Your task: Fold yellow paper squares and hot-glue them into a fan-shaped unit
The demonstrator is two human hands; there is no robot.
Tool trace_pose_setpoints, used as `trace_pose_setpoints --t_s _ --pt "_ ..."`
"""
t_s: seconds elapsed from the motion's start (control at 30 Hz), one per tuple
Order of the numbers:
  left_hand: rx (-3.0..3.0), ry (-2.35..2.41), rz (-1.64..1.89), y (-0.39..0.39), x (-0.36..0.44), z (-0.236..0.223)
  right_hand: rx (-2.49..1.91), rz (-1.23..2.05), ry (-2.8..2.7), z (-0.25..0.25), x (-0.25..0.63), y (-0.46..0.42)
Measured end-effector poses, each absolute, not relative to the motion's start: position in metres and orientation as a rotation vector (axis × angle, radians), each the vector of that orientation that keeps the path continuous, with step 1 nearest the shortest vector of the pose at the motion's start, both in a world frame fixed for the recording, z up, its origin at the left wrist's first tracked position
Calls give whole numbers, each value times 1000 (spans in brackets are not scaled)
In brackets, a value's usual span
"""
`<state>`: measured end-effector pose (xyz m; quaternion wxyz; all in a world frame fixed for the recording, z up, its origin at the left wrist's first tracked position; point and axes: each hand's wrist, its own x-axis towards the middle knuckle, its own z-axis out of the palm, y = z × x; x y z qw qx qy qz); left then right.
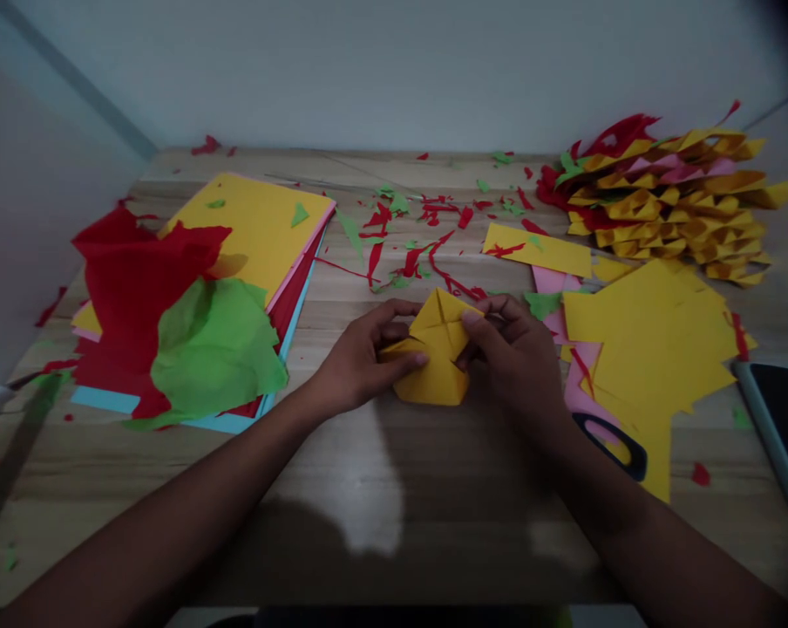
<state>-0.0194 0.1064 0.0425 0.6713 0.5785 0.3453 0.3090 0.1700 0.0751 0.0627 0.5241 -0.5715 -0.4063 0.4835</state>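
A piece of folded yellow paper (441, 353) is held between my two hands over the middle of the table. Crossing creases mark its upper square part, and its lower part spreads wider with folded flaps. My left hand (374, 353) grips its left side, thumb across the front. On the right edge, my right hand (515, 353) pinches the paper, its thumb near the upper right corner. The fingers behind the paper are partly hidden.
Left lies a stack of coloured sheets (256, 227) under red (119, 288) and green crepe paper (217, 349). Right are yellow sheets (655, 340), scissors (635, 458), a phone (779, 427) and a pile of folded yellow pieces (682, 209). Red scraps (426, 257) litter the wooden table (459, 506).
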Motion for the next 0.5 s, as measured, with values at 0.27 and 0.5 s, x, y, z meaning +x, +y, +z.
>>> trace_pose_setpoints --t_s 0.27,0.5 --pt "1235 867 871 108 -16 39 -1355 1159 -960 62 168 73" --pt "1619 954 748 116 -28 45 -1698 794 -1722 71 191 73"
